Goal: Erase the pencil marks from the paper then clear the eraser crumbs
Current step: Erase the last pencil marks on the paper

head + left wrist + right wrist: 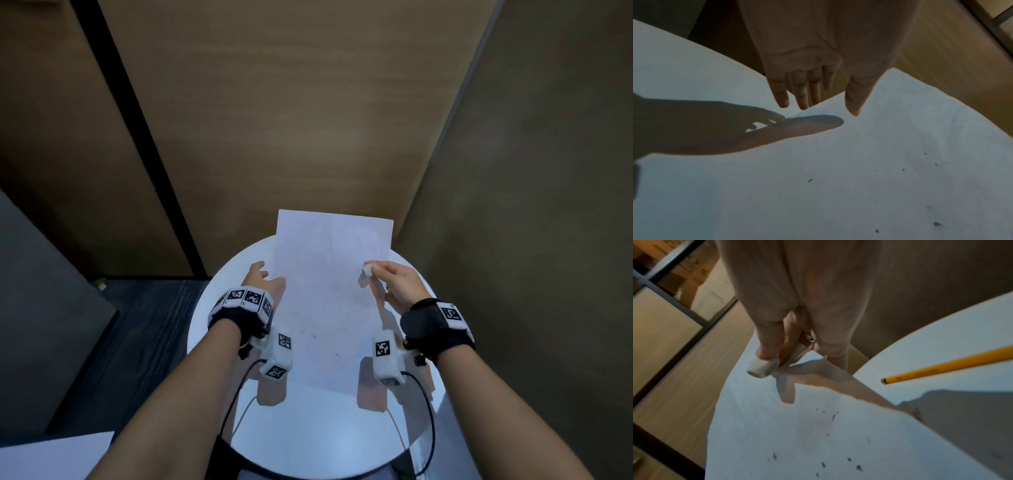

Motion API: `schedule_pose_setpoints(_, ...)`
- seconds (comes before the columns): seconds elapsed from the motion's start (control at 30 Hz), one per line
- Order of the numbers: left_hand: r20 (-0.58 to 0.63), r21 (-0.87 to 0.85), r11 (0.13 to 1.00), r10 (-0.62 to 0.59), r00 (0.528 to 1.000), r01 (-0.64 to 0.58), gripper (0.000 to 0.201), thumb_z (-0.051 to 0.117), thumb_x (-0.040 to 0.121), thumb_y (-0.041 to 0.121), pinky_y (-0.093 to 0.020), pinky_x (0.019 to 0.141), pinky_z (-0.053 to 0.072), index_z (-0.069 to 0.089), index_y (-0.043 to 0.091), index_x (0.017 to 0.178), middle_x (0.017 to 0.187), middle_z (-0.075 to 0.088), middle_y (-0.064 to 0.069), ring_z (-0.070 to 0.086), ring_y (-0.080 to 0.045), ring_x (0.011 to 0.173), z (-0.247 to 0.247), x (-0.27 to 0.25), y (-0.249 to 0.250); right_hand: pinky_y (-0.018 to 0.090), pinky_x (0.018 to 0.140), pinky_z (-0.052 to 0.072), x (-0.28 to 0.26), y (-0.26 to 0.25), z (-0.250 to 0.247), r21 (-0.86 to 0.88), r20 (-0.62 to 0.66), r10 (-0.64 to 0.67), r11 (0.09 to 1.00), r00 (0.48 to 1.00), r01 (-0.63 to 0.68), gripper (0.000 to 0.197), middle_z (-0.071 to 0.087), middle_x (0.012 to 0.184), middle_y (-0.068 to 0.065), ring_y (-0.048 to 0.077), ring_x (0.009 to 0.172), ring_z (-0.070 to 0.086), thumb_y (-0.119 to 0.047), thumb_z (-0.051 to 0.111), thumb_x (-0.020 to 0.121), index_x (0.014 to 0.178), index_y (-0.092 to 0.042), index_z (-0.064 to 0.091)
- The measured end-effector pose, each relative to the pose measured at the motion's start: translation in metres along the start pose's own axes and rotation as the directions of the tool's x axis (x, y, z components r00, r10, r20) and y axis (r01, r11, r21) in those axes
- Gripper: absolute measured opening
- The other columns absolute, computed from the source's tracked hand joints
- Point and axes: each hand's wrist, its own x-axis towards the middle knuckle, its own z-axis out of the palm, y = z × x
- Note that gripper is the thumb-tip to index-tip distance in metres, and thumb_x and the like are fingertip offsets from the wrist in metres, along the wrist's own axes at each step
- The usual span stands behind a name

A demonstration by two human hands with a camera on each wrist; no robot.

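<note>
White rectangular paper sheet [329, 294] at centre of head view, held lifted over round white table [301, 431], far edge past table rim. Left hand [262, 277] at sheet's left edge: fingers under, thumb on top, pinching loosely. Right hand [394, 281] at right edge, pinching small white cylindrical eraser [366, 270] while lower fingers grip sheet. Dark eraser crumbs [826, 464] scattered over lower middle of sheet. Yellow pencil [945, 366] on table, right side of right wrist view. Judgement: erasing looks done, crumb clearing in hand. Next: tilt or shake sheet so crumbs slide off.
</note>
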Motion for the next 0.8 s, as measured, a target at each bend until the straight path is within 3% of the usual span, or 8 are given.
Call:
schedule_pose_setpoints(0.07,-0.026,-0.056,0.997,0.047,0.999,-0.049,0.065,0.063,0.089,0.016,-0.035,0.096,0.041,0.031,0.012,0.145,0.14,0.045,-0.009,0.048,-0.028,0.123,-0.002,-0.006,0.012,0.025,0.075,0.044,0.0,-0.008,-0.003,-0.057,0.012,-0.027,0.998,1.0,0.028,0.018,0.065,0.089,0.0,0.013,0.088,0.058,-0.009,0.055,0.092,0.104,0.001,0.066)
schedule_pose_setpoints(0.17,-0.086,-0.07,0.989,0.126,0.988,-0.132,0.046,0.059,0.09,0.009,-0.027,0.079,0.038,0.045,0.008,0.133,0.12,0.056,-0.009,0.054,-0.025,0.1,-0.005,-0.016,0.031,0.022,0.064,0.039,-0.003,-0.02,-0.001,-0.093,0.035,-0.134,0.986,0.99,0.137,0.014,0.065,0.088,-0.002,0.011,0.084,0.057,-0.005,0.054,0.092,0.098,-0.002,0.066)
schedule_pose_setpoints(0.27,-0.142,-0.083,0.975,0.194,0.971,-0.206,0.029,0.059,0.089,0.007,-0.022,0.074,0.036,0.053,0.003,0.118,0.108,0.06,-0.012,0.054,-0.022,0.093,-0.011,-0.023,0.045,0.016,0.071,0.044,-0.007,-0.028,0.003,-0.083,0.045,-0.244,0.965,0.969,0.247,0.011,0.066,0.085,0.0,0.007,0.081,0.059,-0.001,0.057,0.089,0.096,-0.001,0.066)
schedule_pose_setpoints(0.37,-0.188,-0.123,0.958,0.235,0.954,-0.26,0.008,0.056,0.091,0.005,-0.021,0.066,0.034,0.052,0.009,0.095,0.088,0.055,-0.005,0.05,-0.019,0.086,-0.02,-0.033,0.053,0.005,0.068,0.045,-0.013,-0.034,0.01,-0.087,0.045,-0.303,0.948,0.952,0.306,0.013,0.065,0.087,0.0,0.002,0.079,0.058,-0.001,0.058,0.088,0.099,0.001,0.066)
schedule_pose_setpoints(0.47,-0.192,-0.14,0.942,0.277,0.942,-0.305,0.018,0.054,0.091,0.005,-0.025,0.06,0.036,0.05,0.014,0.077,0.075,0.053,-0.002,0.05,-0.02,0.082,-0.026,-0.043,0.056,0.003,0.061,0.043,-0.018,-0.034,0.014,-0.115,0.049,-0.328,0.936,0.943,0.332,0.013,0.064,0.084,-0.001,0.003,0.076,0.056,-0.002,0.059,0.089,0.099,-0.001,0.066)
schedule_pose_setpoints(0.57,-0.194,-0.11,0.939,0.301,0.934,-0.326,0.016,0.051,0.093,0.004,-0.025,0.064,0.038,0.05,0.014,0.081,0.084,0.055,-0.004,0.051,-0.02,0.084,-0.031,-0.055,0.056,0.005,0.063,0.044,-0.024,-0.031,0.014,-0.151,0.029,-0.331,0.931,0.943,0.332,0.013,0.065,0.088,0.003,0.007,0.079,0.056,-0.004,0.06,0.089,0.099,-0.003,0.067)
schedule_pose_setpoints(0.7,-0.2,-0.103,0.93,0.329,0.923,-0.354,0.013,0.05,0.094,0.003,-0.03,0.081,0.042,0.055,0.004,0.105,0.101,0.057,-0.008,0.056,-0.023,0.095,-0.033,-0.066,0.05,0.012,0.07,0.045,-0.034,-0.025,0.011,-0.169,0.022,-0.333,0.928,0.943,0.331,0.011,0.064,0.09,0.008,0.014,0.082,0.057,-0.003,0.06,0.088,0.096,-0.002,0.067)
schedule_pose_setpoints(0.8,-0.212,-0.124,0.915,0.353,0.911,-0.384,0.015,0.051,0.093,0.001,-0.028,0.08,0.041,0.056,0.003,0.107,0.101,0.058,-0.01,0.054,-0.021,0.092,-0.035,-0.072,0.046,0.019,0.075,0.046,-0.041,-0.025,0.008,-0.196,0.029,-0.348,0.917,0.937,0.346,0.009,0.065,0.092,0.01,0.016,0.086,0.057,-0.004,0.061,0.088,0.094,-0.006,0.068)
